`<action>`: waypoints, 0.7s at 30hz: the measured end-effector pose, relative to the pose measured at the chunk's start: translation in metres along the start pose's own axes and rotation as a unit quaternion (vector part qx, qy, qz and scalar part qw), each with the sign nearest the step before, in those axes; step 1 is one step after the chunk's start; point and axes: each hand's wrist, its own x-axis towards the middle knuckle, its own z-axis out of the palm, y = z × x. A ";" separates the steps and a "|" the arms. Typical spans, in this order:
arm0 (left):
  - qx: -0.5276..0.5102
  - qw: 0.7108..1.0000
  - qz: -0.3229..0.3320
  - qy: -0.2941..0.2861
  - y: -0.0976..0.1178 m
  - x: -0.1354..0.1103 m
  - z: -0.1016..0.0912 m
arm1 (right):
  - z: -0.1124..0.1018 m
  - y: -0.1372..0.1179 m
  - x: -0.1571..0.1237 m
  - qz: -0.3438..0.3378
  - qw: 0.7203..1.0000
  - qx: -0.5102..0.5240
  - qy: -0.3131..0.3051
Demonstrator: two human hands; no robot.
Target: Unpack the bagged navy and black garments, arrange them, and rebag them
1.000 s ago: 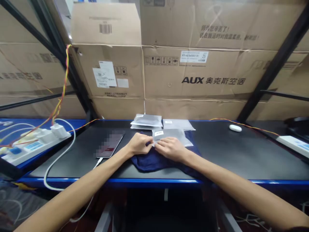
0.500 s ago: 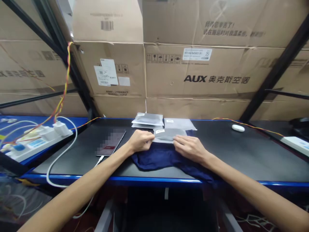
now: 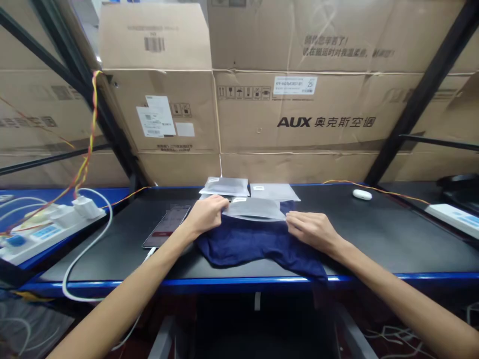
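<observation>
A frosted plastic bag (image 3: 254, 207) with a small white label is stretched between my two hands, its near edge parted a little. My left hand (image 3: 209, 213) pinches the bag's left corner. At its right corner, my right hand (image 3: 311, 229) grips with the fingers curled in. Beneath the bag and hands lies a crumpled dark blue cloth (image 3: 243, 244), one end hanging over the table's front edge. Just behind are a small stack of frosted bags (image 3: 226, 186) and another flat frosted bag (image 3: 275, 191).
On the black tabletop (image 3: 374, 239), a phone (image 3: 166, 227) with a white cable lies left of my left hand. A white oval case (image 3: 362, 194) sits at the back right. Power strips (image 3: 48, 232) stand at the sides. A large cardboard box (image 3: 318, 144) walls off the back.
My right hand has moved right to the bag's corner, and the bag's near edge has parted. The camera view has shifted slightly.
</observation>
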 end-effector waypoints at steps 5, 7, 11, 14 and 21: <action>-0.094 0.989 0.113 0.003 0.032 0.001 -0.008 | -0.001 -0.006 0.002 0.021 1.000 0.005 -0.009; -0.099 0.981 0.162 -0.035 0.050 0.001 -0.003 | -0.003 -0.006 0.002 0.023 1.000 0.007 -0.015; -0.039 0.984 0.175 0.007 0.073 0.005 0.011 | -0.004 -0.008 0.003 0.027 0.999 0.008 -0.021; -0.018 0.991 0.131 0.008 0.079 0.016 0.017 | -0.004 -0.010 0.005 0.024 0.999 0.015 -0.029; -0.044 0.986 -0.067 -0.144 0.090 0.038 0.035 | -0.006 -0.014 0.006 -0.028 0.999 0.026 -0.013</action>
